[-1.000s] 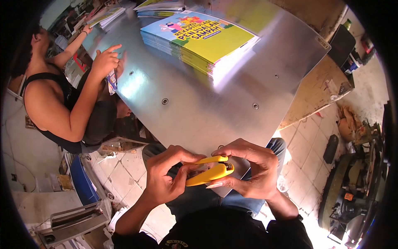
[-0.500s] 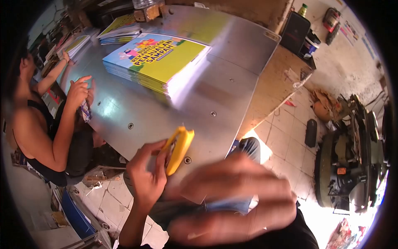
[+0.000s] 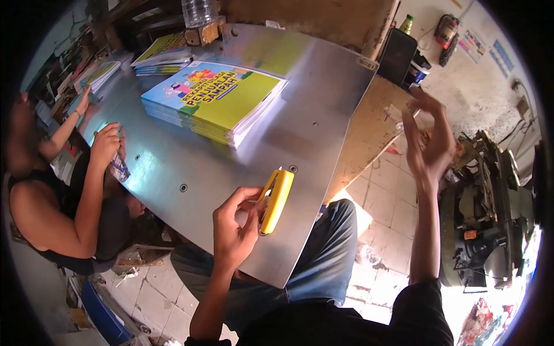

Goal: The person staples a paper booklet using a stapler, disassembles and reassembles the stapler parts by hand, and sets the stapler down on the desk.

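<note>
My left hand (image 3: 235, 233) grips a yellow stapler (image 3: 279, 199) above the near corner of the metal table. The stapler stands tilted upward, its yellow back to the right and a metal part facing my fingers. Over on the right, my right hand (image 3: 430, 141) is raised beyond the table edge, thumb and fingers apart in a curve, with nothing plainly held. Past the stapler lies a stack of booklets (image 3: 231, 101) with green and blue covers, reading "Penjualan Sampah".
Another booklet stack (image 3: 163, 55) lies farther back on the metal table (image 3: 231, 167), near a clear plastic container (image 3: 200, 12). At left, a person (image 3: 63, 213) sits with both hands by the table edge. Dark machinery (image 3: 482, 213) stands on the right.
My right hand has swung from low in front of me up and out to the right. My left hand has shifted slightly right with the stapler. The seated person's farther hand has moved.
</note>
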Demonstrator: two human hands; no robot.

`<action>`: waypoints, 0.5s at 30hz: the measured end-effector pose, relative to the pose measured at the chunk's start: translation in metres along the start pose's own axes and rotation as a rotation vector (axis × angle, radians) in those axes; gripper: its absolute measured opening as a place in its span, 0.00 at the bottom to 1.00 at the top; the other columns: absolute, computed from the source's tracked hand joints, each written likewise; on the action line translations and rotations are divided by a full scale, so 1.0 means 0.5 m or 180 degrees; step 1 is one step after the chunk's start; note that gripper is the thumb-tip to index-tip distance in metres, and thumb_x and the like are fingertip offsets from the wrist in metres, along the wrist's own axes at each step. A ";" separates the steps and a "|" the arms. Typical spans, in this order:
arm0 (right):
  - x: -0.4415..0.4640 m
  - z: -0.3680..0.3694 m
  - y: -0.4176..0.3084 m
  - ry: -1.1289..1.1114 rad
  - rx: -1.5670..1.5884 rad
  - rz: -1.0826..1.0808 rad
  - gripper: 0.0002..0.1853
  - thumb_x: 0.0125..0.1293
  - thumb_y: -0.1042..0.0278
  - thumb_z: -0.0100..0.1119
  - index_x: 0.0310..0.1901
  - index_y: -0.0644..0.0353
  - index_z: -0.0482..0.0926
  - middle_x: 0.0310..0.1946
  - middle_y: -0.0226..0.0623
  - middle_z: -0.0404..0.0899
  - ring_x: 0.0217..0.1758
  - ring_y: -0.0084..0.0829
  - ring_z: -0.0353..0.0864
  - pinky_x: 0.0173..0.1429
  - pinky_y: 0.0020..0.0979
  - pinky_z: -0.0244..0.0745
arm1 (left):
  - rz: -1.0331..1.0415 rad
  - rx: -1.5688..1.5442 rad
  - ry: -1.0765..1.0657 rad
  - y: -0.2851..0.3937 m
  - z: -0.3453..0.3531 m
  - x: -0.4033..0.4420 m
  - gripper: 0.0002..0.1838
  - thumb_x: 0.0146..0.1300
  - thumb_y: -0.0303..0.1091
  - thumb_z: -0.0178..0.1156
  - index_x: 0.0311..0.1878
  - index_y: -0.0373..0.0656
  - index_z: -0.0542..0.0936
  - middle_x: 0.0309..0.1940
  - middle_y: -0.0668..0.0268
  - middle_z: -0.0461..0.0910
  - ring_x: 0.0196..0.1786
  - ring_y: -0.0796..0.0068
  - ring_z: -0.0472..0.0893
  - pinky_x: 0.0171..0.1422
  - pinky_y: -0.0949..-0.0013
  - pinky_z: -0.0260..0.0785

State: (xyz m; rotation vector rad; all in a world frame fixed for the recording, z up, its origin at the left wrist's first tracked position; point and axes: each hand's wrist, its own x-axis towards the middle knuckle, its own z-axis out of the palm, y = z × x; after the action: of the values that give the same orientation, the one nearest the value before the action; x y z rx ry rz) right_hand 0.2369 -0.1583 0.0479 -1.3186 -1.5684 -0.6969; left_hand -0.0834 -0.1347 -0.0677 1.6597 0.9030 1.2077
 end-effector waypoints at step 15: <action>0.125 0.144 0.415 -0.0244 -0.1726 -0.0132 0.25 0.74 0.47 0.57 0.61 0.57 0.69 0.65 0.34 0.73 0.76 0.41 0.58 0.73 0.51 0.46 | -0.0044 0.0379 0.0001 -0.003 0.001 0.002 0.11 0.65 0.20 0.60 0.50 0.32 0.81 0.38 0.56 0.87 0.37 0.71 0.86 0.48 0.69 0.76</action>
State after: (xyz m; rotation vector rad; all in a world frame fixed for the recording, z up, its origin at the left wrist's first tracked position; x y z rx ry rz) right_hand 0.4149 -0.0153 0.0467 -1.7208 -1.5261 -1.1657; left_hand -0.0826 -0.1333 -0.0691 1.7444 1.0017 1.1642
